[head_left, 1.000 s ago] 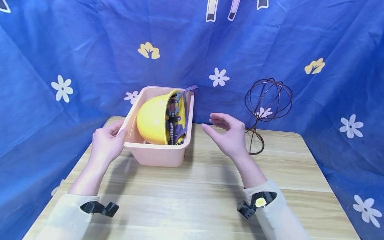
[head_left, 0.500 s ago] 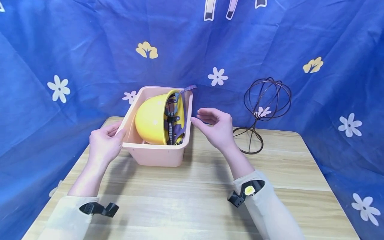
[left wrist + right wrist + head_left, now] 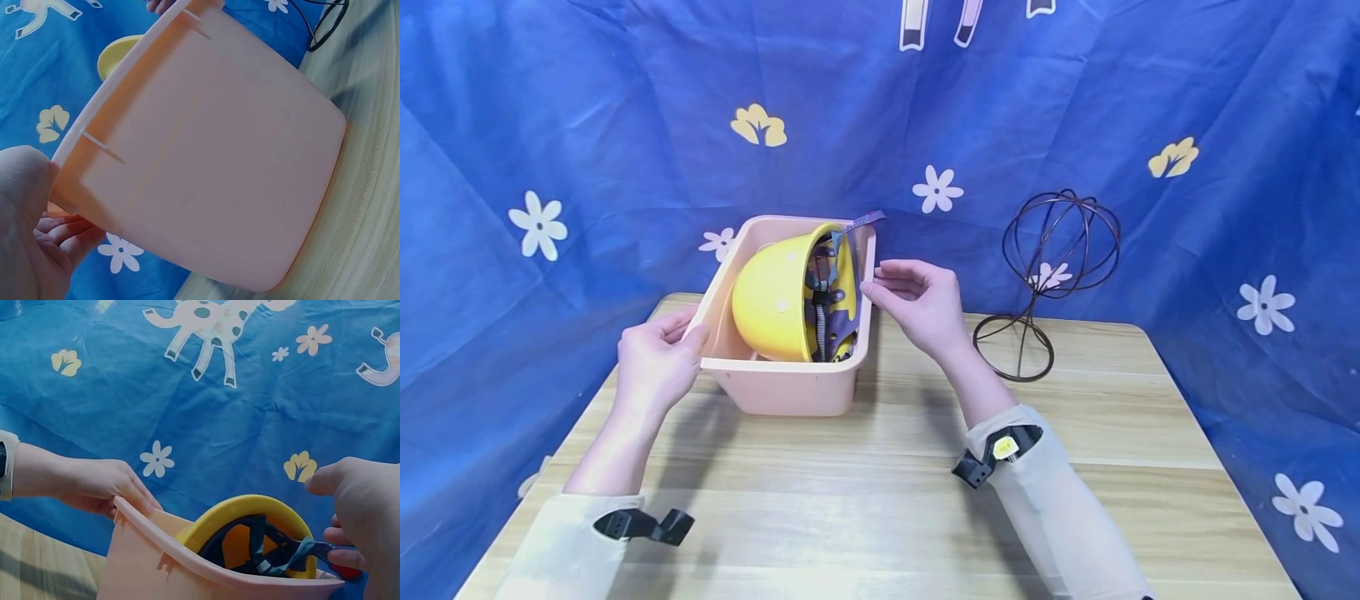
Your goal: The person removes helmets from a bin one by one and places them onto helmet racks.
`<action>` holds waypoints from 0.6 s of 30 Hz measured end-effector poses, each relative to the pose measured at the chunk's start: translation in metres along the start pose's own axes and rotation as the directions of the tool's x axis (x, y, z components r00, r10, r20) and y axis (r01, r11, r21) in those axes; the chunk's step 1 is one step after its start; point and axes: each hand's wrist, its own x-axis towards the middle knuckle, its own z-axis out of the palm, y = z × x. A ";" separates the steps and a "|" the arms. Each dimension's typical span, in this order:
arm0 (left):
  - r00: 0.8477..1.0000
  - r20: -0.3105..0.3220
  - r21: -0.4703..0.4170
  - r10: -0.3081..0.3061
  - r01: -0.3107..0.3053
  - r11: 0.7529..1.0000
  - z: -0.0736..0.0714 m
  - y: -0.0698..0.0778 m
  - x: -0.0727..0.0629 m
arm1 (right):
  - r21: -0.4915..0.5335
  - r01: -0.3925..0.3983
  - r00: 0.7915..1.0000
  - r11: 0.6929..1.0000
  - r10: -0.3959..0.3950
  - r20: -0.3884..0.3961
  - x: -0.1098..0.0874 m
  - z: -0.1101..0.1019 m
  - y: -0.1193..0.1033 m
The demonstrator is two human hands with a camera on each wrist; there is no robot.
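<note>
A pale pink plastic bin [image 3: 790,393] stands at the back left of the table. Inside it a yellow hard hat [image 3: 771,300] lies on its side, its hollow with dark straps facing right. One purple-blue strap [image 3: 867,220] pokes out over the bin's back right corner. My left hand [image 3: 655,358] grips the bin's left rim near the front corner, thumb on one side and fingers on the other, also plain in the left wrist view. Beside the right rim is my right hand [image 3: 921,308], thumb and fingers apart; the right wrist view shows its thumb [image 3: 325,480] above the rim.
A dark wire stand [image 3: 1034,293] with a globe-shaped top stands at the back right of the wood-grain table [image 3: 850,500]. Behind and at both sides hangs a blue patterned cloth [image 3: 850,125].
My right hand has moved left, from well right of the bin to beside its right rim. The left hand keeps its grip, and the bin and hard hat have not visibly moved.
</note>
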 end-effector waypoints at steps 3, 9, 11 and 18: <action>1.000 0.004 0.003 -0.004 0.004 1.000 0.000 0.000 0.000 | 0.001 -0.018 1.000 1.000 0.018 0.016 0.003 0.002 0.002; 1.000 0.005 0.007 -0.009 0.009 1.000 0.000 -0.001 0.001 | 0.021 -0.057 0.997 0.998 0.056 0.044 0.009 0.010 0.005; 1.000 0.001 0.003 -0.007 0.007 1.000 -0.001 -0.001 0.001 | 0.030 -0.074 0.996 0.997 0.073 0.052 0.010 0.013 0.006; 1.000 0.003 0.002 0.006 -0.006 1.000 0.000 -0.002 0.002 | 0.035 -0.118 0.991 0.992 0.115 0.066 0.013 0.024 0.005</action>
